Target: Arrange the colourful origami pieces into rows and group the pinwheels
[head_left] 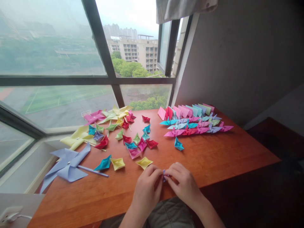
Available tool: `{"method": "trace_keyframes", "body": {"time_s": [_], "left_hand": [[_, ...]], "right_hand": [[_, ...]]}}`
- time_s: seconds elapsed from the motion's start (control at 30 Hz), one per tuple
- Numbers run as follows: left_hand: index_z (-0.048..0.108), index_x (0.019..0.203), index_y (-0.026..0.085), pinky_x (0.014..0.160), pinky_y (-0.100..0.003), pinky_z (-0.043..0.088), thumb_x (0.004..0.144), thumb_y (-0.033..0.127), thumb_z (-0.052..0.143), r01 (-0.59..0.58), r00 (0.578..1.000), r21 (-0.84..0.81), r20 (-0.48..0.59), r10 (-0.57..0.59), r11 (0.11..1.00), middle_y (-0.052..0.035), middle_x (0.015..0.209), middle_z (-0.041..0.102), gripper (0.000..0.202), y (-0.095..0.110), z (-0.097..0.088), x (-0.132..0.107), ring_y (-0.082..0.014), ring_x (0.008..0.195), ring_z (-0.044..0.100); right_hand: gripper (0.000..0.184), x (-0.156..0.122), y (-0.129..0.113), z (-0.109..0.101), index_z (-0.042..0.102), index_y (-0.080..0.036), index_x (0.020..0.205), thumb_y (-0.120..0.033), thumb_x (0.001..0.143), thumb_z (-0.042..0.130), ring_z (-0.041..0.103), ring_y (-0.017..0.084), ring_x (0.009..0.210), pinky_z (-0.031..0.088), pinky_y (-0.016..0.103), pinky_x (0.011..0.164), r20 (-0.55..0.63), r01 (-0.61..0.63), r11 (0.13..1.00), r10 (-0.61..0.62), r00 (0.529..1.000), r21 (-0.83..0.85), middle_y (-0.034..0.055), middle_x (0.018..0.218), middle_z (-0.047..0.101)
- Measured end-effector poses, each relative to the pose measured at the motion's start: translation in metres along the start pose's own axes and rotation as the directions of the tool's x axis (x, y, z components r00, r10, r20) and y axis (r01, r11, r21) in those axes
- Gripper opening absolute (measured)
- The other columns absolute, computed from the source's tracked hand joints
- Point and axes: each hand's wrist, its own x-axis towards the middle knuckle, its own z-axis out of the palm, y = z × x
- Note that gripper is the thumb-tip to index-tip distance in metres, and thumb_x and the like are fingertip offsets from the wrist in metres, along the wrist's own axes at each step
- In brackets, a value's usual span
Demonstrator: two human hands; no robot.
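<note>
Close to the table's front edge, my left hand (149, 182) and my right hand (181, 180) meet around a small piece of folded purple paper (164, 176). Both hands pinch it between thumb and fingers, and most of it is hidden behind them. Just beyond my left hand lies a yellow paper boat (144, 162). Another yellow paper boat (117, 163) and a blue paper boat (103, 163) sit farther left. A single blue paper boat (179, 144) stands beyond my right hand.
Several small paper boats (142, 144) cluster mid-table. Paper pinwheels, among them a large purple pinwheel (68, 163), lie at the left by the window. Rows of folded paper cranes (197, 126) line the back right of the wooden table (225, 161). A wall (232, 63) rises behind.
</note>
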Motion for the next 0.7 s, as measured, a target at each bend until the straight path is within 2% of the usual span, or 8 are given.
{"method": "trace_keyframes", "body": {"time_s": [0.1, 0.3, 0.43, 0.57, 0.7], "left_hand": [[0.064, 0.094, 0.022, 0.071, -0.027, 0.048, 0.094, 0.014, 0.045, -0.009, 1.000, -0.016, 0.027, 0.010, 1.000, -0.0054, 0.091, 0.061, 0.020, 0.000, 0.001, -0.002, -0.0176, 0.080, 0.059], [0.063, 0.090, 0.021, 0.066, -0.025, 0.047, 0.092, 0.013, 0.047, 0.020, 1.000, -0.073, 0.016, -0.019, 0.997, -0.0040, 0.084, 0.061, 0.018, 0.002, -0.002, 0.000, -0.0160, 0.073, 0.057], [0.062, 0.088, 0.021, 0.068, -0.025, 0.050, 0.094, 0.016, 0.047, 0.036, 0.998, -0.137, -0.045, -0.043, 0.990, -0.0044, 0.085, 0.063, 0.016, 0.000, -0.003, 0.001, -0.0164, 0.076, 0.060], [0.061, 0.088, 0.021, 0.066, -0.024, 0.053, 0.094, 0.017, 0.048, 0.074, 0.983, -0.228, -0.150, -0.110, 0.971, -0.0043, 0.085, 0.063, 0.014, -0.002, -0.004, 0.001, -0.0161, 0.076, 0.063], [0.061, 0.086, 0.021, 0.064, -0.025, 0.051, 0.093, 0.019, 0.050, 0.095, 0.976, -0.151, -0.180, -0.122, 0.984, -0.0034, 0.082, 0.064, 0.013, -0.001, -0.004, 0.003, -0.0164, 0.071, 0.063]], "right_hand": [[0.012, -0.001, 0.002, 0.003, 0.061, -0.022, 0.089, -0.013, 0.093, 0.054, 0.056, 0.017, 0.079, 0.044, 0.029, 0.072, 0.036, -0.009, 1.000, 0.009, 0.999, -0.018, 0.0014, 0.083, 0.062], [0.016, -0.003, 0.002, -0.002, 0.058, -0.021, 0.084, -0.016, 0.097, 0.049, 0.056, 0.016, 0.076, 0.041, 0.028, 0.069, 0.028, -0.009, 0.998, 0.011, 1.000, -0.056, 0.0016, 0.079, 0.061], [0.015, -0.007, 0.006, -0.009, 0.058, -0.021, 0.085, -0.019, 0.097, 0.049, 0.057, 0.015, 0.072, 0.042, 0.026, 0.067, 0.002, -0.096, 0.995, 0.096, 0.995, -0.016, 0.0008, 0.078, 0.061], [0.016, -0.012, 0.016, -0.017, 0.057, -0.021, 0.083, -0.022, 0.097, 0.048, 0.057, 0.014, 0.066, 0.042, 0.024, 0.060, -0.027, -0.198, 0.980, 0.199, 0.980, 0.031, 0.0004, 0.076, 0.060], [0.015, -0.016, 0.023, -0.021, 0.057, -0.022, 0.083, -0.022, 0.095, 0.048, 0.056, 0.013, 0.065, 0.043, 0.024, 0.059, -0.053, -0.221, 0.974, 0.223, 0.973, 0.054, 0.0002, 0.076, 0.060]]}}
